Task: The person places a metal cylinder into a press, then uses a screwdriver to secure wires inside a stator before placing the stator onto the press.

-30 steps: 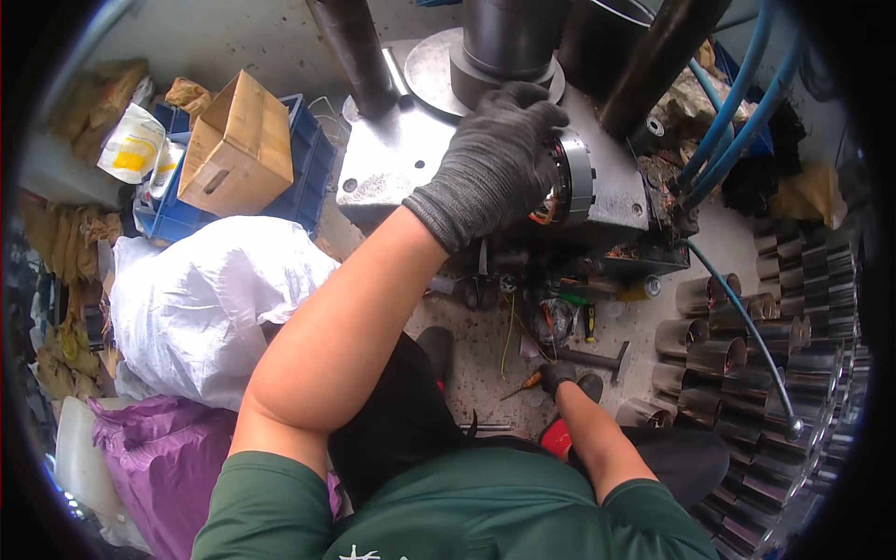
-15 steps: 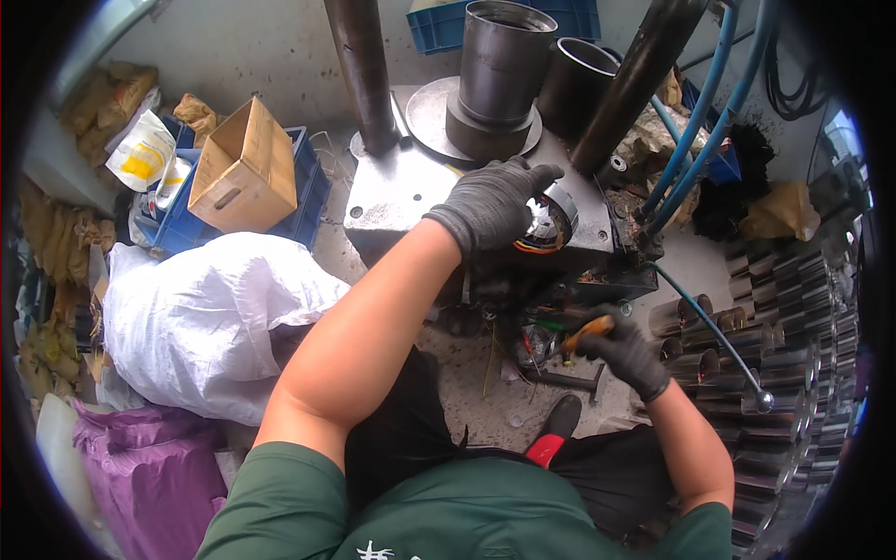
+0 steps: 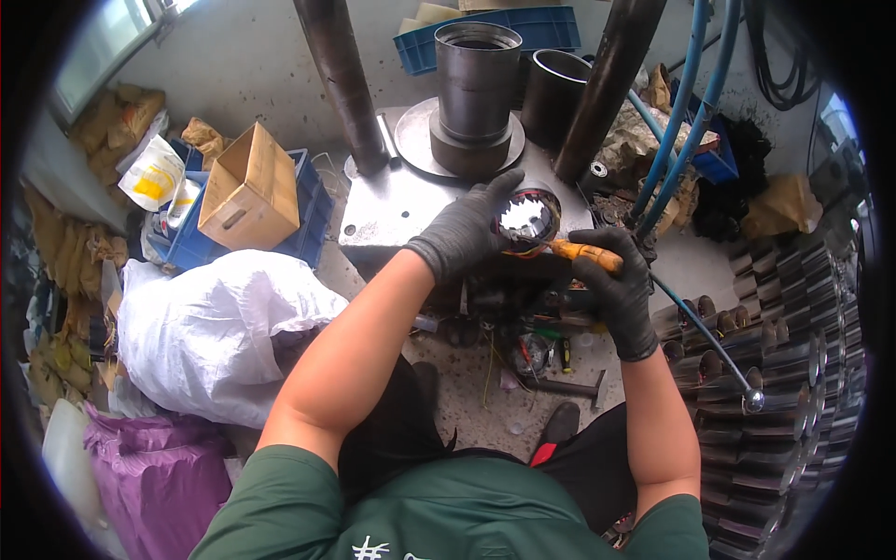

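The ring-shaped metal part (image 3: 529, 220), toothed inside, is at the front edge of the machine's pale metal bench (image 3: 373, 203), its opening turned toward the wearer. The work in hand looks like using the orange-handled tool (image 3: 597, 256) at the ring's rim, and doing it well calls for a steady ring: the left hand should keep it from rolling while the tool works in short, light strokes, pointed away from the left fingers and clear of the coloured strands along the lower rim. The gloved left hand (image 3: 469, 231) is closed around the ring's left side, one finger reaching over the top; its far fingertips are hidden, so how firmly they press cannot be told. The gloved right hand (image 3: 618, 287) is clamped on the tool's handle, fingers wrapped together, just right of the ring. Whether the tip touches the rim is too small to tell.
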`<action>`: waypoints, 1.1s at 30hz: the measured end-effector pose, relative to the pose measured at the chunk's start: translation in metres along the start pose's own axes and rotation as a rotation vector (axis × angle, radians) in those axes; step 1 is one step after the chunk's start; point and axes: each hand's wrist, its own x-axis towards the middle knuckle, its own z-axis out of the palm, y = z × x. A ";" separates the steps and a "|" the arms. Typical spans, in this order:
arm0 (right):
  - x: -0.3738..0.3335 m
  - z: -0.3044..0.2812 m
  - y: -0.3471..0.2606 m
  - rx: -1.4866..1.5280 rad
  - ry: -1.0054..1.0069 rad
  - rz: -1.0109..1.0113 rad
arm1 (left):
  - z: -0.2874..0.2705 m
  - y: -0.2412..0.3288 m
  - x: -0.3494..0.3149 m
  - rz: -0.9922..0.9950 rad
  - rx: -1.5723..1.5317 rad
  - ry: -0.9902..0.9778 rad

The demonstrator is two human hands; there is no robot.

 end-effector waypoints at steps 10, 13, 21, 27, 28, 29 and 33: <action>0.040 0.031 0.020 0.436 0.020 -0.155 | 0.006 0.015 0.004 -0.161 -0.042 -0.019; 0.050 0.039 0.025 0.570 0.045 -0.174 | 0.008 0.002 0.009 -0.130 -0.114 0.007; 0.051 0.049 0.020 0.594 0.169 -0.236 | 0.035 -0.009 0.015 0.019 -0.063 0.080; 0.057 0.051 0.006 0.541 0.176 -0.233 | 0.024 0.002 0.016 -0.091 -0.155 0.016; 0.057 0.047 -0.007 0.593 0.166 -0.275 | 0.023 0.003 0.016 -0.114 -0.143 0.002; 0.056 0.046 -0.012 0.645 0.157 -0.317 | 0.021 0.004 0.015 -0.137 -0.132 -0.013; 0.050 0.043 0.022 0.638 0.122 -0.146 | 0.027 0.001 0.017 -0.081 -0.099 0.027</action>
